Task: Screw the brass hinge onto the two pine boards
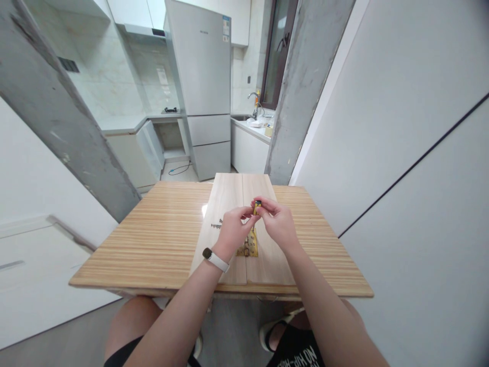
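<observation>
My left hand point(236, 227) and my right hand point(278, 220) meet above two pale wooden boards point(229, 191). Between their fingertips they pinch a small yellow-and-black object point(257, 206), whose exact kind I cannot make out. Under my hands a brass-coloured hinge point(248, 245) lies across the seam of the boards, partly covered by my left hand. Left of that hand, several small dark screws point(216, 225) rest on the left board.
The boards lie on a striped wooden table point(164, 229). Beyond its far edge stand a grey fridge point(206, 66) and a sink counter point(250, 137). A white panel wall point(397, 127) rises close on the right.
</observation>
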Demonstrator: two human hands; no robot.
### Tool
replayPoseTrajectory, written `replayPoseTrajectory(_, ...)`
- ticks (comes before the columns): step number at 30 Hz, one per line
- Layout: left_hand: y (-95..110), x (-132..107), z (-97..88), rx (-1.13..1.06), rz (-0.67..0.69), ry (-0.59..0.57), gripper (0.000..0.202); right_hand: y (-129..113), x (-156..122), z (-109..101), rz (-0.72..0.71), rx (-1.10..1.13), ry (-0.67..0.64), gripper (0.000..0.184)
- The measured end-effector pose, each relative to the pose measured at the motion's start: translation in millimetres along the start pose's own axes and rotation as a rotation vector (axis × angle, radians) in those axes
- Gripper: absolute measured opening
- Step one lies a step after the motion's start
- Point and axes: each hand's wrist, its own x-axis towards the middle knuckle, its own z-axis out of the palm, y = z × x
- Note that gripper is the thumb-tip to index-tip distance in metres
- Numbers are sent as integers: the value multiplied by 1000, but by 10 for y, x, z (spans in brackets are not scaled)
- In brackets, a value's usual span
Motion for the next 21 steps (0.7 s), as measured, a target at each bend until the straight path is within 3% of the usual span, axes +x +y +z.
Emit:
replayPoseTrajectory(4, 70, -37, 104, 102, -21, 122, 17, -3, 14, -1, 1, -9, 5, 28)
replayPoseTrajectory(8, 102, -48, 147, 185, -22, 161, 17, -9, 22, -10, -2, 3, -13, 31)
replayPoseTrajectory(13, 88, -52, 130, 170, -13, 164, 22, -67, 212, -226, 45, 157, -354, 43)
replayPoseTrajectory(16, 81, -52, 135, 148, -17, 166, 19, -151, 369, -355, 54, 144, -549, 42)
replayPoseTrajectory(21, 74, -72, 166, 133, -33, 188, 17, -249, 481, -399, 25, 80, -687, 30)
